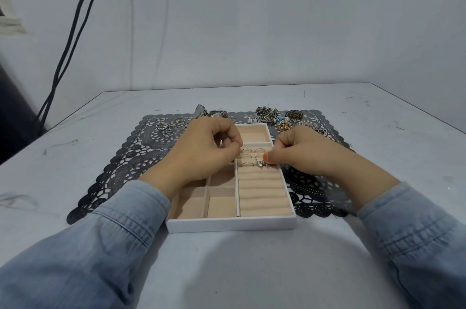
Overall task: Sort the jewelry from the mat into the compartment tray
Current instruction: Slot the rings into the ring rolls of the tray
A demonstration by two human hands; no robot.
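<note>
A white compartment tray [232,224] with peach lining sits on a black lace mat [126,160]. Several silver rings [248,150] stand in the ring rolls at the tray's right column. My right hand [302,150] pinches a winged silver ring [262,163] at the third ring row. My left hand [209,150] hovers over the tray's left side with fingers curled, fingertips near the ring rows; whether it holds anything is hidden. Loose rings [174,125] lie on the mat at the far left, and chains and pendants [271,113] are heaped at the far right.
The mat lies on a grey-white table [252,271] against a pale wall. Chunky silver pieces [211,112] sit at the mat's far edge. Two black cables [75,31] hang at the left.
</note>
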